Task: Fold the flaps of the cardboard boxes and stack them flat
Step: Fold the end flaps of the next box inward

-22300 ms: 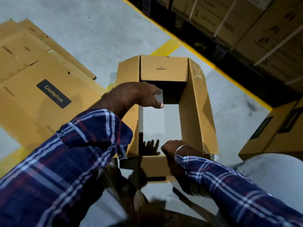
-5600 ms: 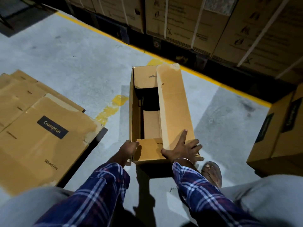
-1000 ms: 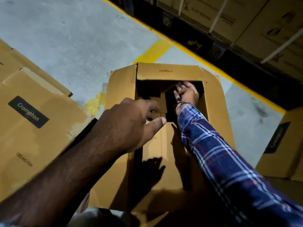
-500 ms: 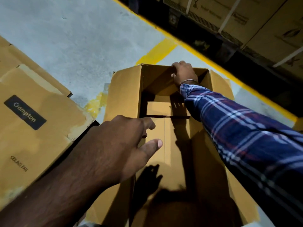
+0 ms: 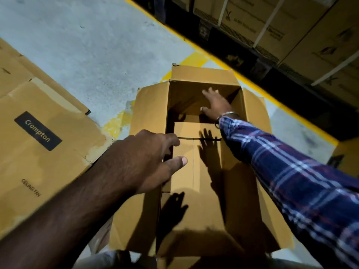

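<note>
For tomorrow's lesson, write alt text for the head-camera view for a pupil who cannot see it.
A person reaches both arms into an open cardboard box on a concrete floor: the right hand lies spread against its far inner wall, the left hand hovers open over its left wall. Flattened boxes lie left.

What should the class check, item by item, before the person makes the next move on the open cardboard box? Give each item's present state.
1. Right hand inside the open box, fingers spread against the far wall: ok.
2. Left hand free, holding nothing, above the left wall: ok.
3. Top flaps spread outward: ok.
4. Bottom flaps folded out flat: not ok, they lie across the bottom.
5. Flattened Crompton boxes lying on the floor to the left, ready as a stack: ok.
6. Box's contents: cannot tell, part lies in shadow.
</note>
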Tool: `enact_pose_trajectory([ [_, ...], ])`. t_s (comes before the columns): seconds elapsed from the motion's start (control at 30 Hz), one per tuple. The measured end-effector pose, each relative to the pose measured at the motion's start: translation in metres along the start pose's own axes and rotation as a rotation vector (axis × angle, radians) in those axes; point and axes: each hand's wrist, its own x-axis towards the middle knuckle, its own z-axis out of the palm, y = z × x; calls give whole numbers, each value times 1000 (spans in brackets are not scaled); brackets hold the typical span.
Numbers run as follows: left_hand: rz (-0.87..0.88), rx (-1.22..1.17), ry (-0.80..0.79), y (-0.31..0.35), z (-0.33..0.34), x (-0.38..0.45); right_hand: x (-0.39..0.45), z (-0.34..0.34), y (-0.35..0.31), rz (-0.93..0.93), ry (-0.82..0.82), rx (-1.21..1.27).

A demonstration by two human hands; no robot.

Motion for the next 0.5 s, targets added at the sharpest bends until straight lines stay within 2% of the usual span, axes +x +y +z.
enact_pose_trajectory([
  [0.07,10,-28,-3,1,-3,-5,-50,9,-6,11,-59,59],
  [0.13,17,-71,-8,4,-8,-7,-101,21,-12,-12,-199,141],
  [0.27,34,-50,-23,9,-13,-16,-203,32,-39,-42,-692,198],
  [0.33,42,-45,-17,9,-14,-18,-247,40,-52,-73,-841,213],
  [0.43,35,-82,12,2,-8,-26,-317,68,-64,-38,-870,245],
  [0.5,10,-92,23,0,-2,-36,-353,87,-68,-27,-795,88],
])
